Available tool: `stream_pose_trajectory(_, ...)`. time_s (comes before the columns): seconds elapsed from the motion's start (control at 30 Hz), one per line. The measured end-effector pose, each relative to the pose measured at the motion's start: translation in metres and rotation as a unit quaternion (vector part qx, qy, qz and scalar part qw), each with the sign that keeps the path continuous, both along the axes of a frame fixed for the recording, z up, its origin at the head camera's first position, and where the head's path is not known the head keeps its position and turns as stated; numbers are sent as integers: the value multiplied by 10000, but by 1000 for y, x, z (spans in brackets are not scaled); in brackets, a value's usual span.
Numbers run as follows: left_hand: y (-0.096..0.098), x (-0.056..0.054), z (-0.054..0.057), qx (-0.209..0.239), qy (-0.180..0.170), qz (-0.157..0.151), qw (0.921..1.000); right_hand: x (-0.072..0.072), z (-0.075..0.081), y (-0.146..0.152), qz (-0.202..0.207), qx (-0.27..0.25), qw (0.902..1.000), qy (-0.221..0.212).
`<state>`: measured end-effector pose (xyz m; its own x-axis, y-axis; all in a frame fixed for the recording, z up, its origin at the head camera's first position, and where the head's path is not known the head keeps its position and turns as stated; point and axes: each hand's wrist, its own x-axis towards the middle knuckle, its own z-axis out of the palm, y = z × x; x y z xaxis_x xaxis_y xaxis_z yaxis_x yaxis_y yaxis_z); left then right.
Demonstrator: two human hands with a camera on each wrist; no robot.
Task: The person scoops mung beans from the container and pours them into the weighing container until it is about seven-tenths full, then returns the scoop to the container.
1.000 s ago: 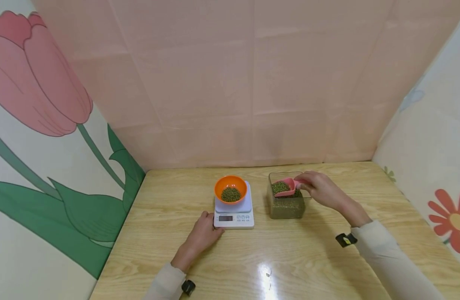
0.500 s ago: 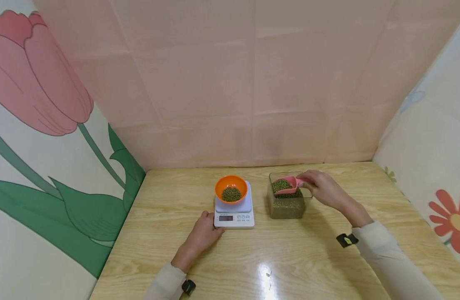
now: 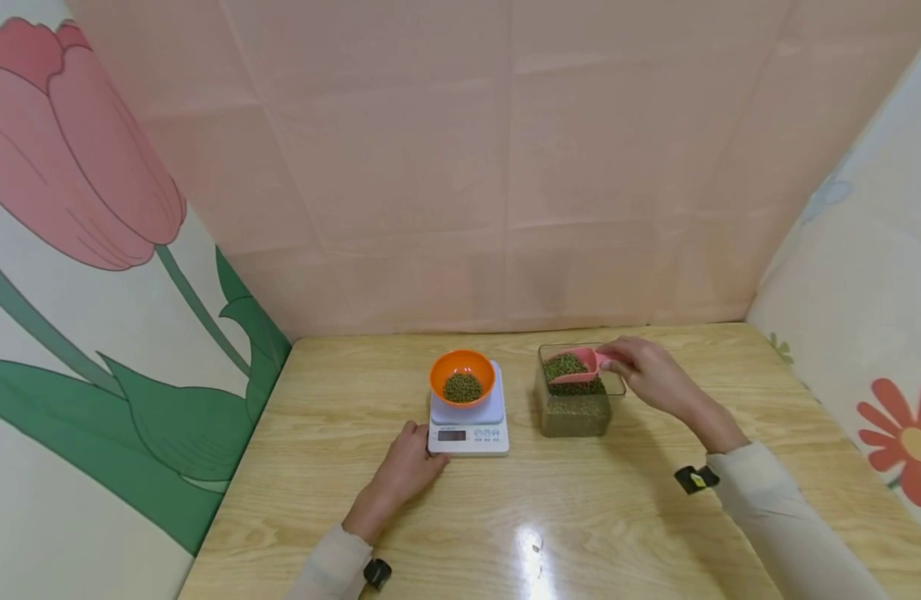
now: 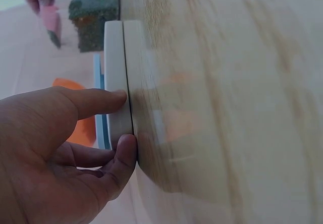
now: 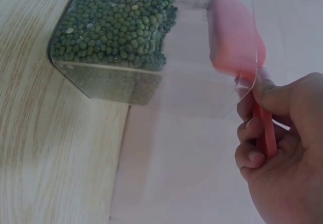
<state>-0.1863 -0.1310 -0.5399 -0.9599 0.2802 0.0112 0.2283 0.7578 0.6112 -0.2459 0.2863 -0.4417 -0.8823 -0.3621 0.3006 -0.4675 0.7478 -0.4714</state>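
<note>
My right hand (image 3: 648, 375) grips the handle of a pink scoop (image 5: 234, 37), fingers curled round it. Loaded with mung beans (image 3: 566, 365), the scoop is inside the upper part of a clear plastic container (image 3: 578, 417), above the beans (image 5: 118, 24) that lie below. To the left, a white kitchen scale (image 3: 471, 440) bears an orange bowl (image 3: 447, 367) with more mung beans in its bottom. My left hand (image 3: 406, 467) holds the scale's left front corner between thumb and fingers, also plain in the left wrist view. The digits on the display are too small to read.
The wooden table (image 3: 580, 517) meets a pink sheet (image 3: 430, 167) at its back edge. Walls painted with flowers stand at both sides. The container's clear rim (image 3: 583, 395) surrounds the scoop.
In my right hand, the scoop has risen slightly inside the container and shifted a little to the right. My left hand, the scale and the bowl stay in place.
</note>
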Motion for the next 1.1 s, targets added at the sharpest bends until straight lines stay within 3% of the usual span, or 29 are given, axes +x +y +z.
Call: stream_pose_trajectory(1.1,0,0,-1,-13,8,6,10000,3,1,9,-248,-268,9993,105)
